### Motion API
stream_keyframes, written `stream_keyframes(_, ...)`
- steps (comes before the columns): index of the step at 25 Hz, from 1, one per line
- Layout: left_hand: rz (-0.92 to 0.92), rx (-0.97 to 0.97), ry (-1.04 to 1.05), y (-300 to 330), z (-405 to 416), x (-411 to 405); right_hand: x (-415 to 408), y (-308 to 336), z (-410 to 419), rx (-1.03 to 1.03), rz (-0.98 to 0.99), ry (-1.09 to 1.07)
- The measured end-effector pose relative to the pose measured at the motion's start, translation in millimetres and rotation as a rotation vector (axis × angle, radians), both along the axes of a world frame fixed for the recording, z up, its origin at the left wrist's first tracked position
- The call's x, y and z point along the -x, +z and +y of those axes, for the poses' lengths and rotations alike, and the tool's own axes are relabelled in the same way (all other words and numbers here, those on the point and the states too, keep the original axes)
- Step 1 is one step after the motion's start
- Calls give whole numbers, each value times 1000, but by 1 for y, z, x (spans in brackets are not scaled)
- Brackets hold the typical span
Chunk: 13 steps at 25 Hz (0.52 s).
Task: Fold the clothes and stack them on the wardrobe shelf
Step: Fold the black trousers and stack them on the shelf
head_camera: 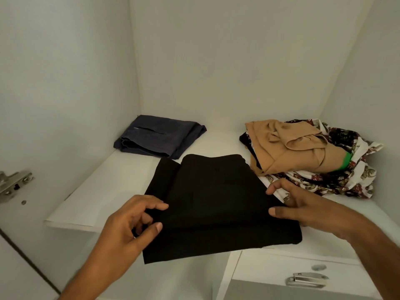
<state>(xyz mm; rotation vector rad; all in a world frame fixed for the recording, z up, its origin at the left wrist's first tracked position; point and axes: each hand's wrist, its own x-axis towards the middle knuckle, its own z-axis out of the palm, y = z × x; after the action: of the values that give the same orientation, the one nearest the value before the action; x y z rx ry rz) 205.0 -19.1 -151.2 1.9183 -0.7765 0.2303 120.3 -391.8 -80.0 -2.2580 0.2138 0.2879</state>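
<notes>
A folded black garment (216,204) lies at the front of the white wardrobe shelf (91,191), its near edge hanging over the shelf's front. My left hand (132,226) pinches its left side between thumb and fingers. On the right side, my right hand (303,206) holds the garment's edge, thumb on top and fingers beneath. At the back left rests a folded dark blue garment (160,137). An unfolded heap sits at the back right: a tan garment (287,146) on top of a patterned white, black and red cloth (350,180).
White wardrobe walls close in the shelf on the left, back and right. A metal door hinge (15,185) sticks out at the left. Below the shelf on the right is a white drawer front with a metal handle (307,279).
</notes>
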Motion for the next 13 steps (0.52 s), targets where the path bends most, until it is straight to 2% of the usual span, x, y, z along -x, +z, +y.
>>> stream_keyframes(2,-62,-70,-8,-1,4,1,4,-4,0,69,-54,-7)
stream_keyframes(5,-297,-330,30,-2,2,12,19,-11,2,361,-209,91)
stream_keyframes(8,-491,-555,-22,-17,-6,17,34,-28,10,526,-151,273)
stream_keyframes(10,-497,-532,-20,-17,-1,9,34,-34,11,562,-181,298)
stream_keyframes(13,-397,-347,-38,-3,17,-6,31,-31,6,446,-275,307)
